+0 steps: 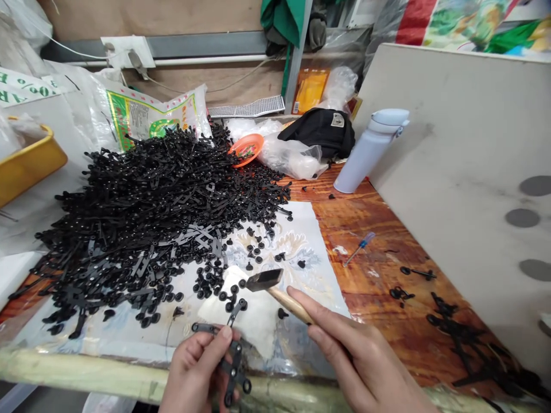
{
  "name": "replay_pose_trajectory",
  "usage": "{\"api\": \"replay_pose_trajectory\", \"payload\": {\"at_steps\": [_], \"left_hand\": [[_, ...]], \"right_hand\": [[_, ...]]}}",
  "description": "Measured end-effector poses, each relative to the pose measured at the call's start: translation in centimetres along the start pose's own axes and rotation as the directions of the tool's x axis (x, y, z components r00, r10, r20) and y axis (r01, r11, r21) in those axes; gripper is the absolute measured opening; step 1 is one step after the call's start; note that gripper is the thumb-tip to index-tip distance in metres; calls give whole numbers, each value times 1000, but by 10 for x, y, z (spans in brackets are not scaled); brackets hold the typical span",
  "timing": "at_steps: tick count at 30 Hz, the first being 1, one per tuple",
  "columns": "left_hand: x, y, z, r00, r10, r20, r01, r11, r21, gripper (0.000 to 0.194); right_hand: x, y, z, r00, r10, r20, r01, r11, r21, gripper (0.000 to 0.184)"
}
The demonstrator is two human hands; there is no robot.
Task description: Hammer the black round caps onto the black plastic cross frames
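My left hand [202, 367] pinches a black jointed plastic linkage [235, 367] with crossed flat arms and round ends, near the table's front edge. My right hand [348, 344] is wrapped round the wooden handle of a hammer [267, 279], whose dark head hovers over or rests by the white pad [253, 321]; I cannot tell if it touches. Small black round caps [210, 281] lie just left of the hammer head. Behind them spreads a large heap of black plastic parts [163, 195].
A light blue bottle [370, 150] stands at the right by a grey panel [465, 143]. A screwdriver [360, 248] lies on the wooden table [370, 212]. More black parts [456, 338] lie at right. An orange dish [247, 149], a black cap [318, 133] and a yellow bin [32, 160] sit farther back.
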State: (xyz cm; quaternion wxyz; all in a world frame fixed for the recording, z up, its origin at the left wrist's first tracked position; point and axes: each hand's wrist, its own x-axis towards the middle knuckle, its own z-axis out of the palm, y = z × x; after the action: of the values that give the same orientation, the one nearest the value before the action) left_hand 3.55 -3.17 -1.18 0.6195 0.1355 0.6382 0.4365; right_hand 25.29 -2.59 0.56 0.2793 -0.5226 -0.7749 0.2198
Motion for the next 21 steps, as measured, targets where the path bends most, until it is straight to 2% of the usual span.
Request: {"api": "replay_pose_trajectory", "payload": {"at_steps": [7, 11, 21], "left_hand": [[0, 5, -2, 998, -49, -28, 48, 998, -34, 40], [0, 3, -2, 999, -40, -29, 39, 999, -20, 41], [-5, 1, 2, 999, -4, -33, 4, 1000, 13, 44]], "right_hand": [[-6, 7, -3, 999, 37, -16, -37, 998, 42, 45], [-7, 8, -1, 998, 63, 7, -63, 997, 52, 46], [-8, 6, -1, 999, 30, -11, -30, 999, 41, 46]]}}
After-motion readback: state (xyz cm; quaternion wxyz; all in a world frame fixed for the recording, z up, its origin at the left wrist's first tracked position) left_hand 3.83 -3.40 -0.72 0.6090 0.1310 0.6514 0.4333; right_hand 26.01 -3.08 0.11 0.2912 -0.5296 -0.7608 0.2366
